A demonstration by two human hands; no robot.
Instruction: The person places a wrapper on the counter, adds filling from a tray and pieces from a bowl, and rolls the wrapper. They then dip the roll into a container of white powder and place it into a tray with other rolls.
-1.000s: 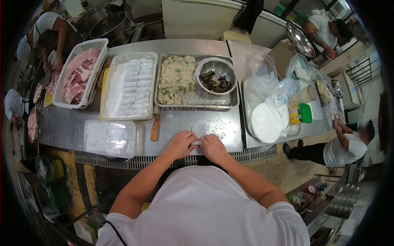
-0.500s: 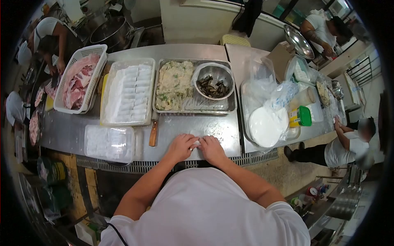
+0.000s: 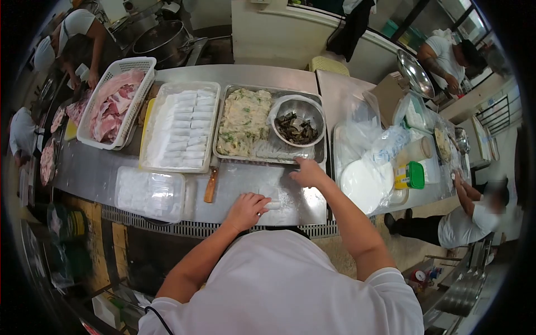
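On the steel table in front of me, a small white roll [image 3: 272, 205] lies with its left end under the fingers of my left hand [image 3: 245, 212]. Those fingers are bent and pressed together, and a ring shows on one. My right hand [image 3: 310, 172] is farther up, at the near rim of the metal tray [image 3: 240, 158]. Its index finger points to the rim, thumb apart, and nothing shows in it. A pale filling with green bits [image 3: 243, 120] fills the tray's left side. At its right stands a metal bowl [image 3: 314, 109] with dark strips [image 3: 295, 128].
Left of the tray is a white container [image 3: 146, 162] with rows of white rolls [image 3: 192, 123]. A wooden-handled tool [image 3: 210, 185] and a lidded plastic box [image 3: 148, 195] lie nearer. A basket of raw meat [image 3: 116, 106] stands far left; white round wrappers [image 3: 360, 184] are right. Co-workers stand around.
My right hand has left the white roll and moved up and right to the tray's rim. My left hand stays low, and the roll now shows beside it. The view has shifted slightly.
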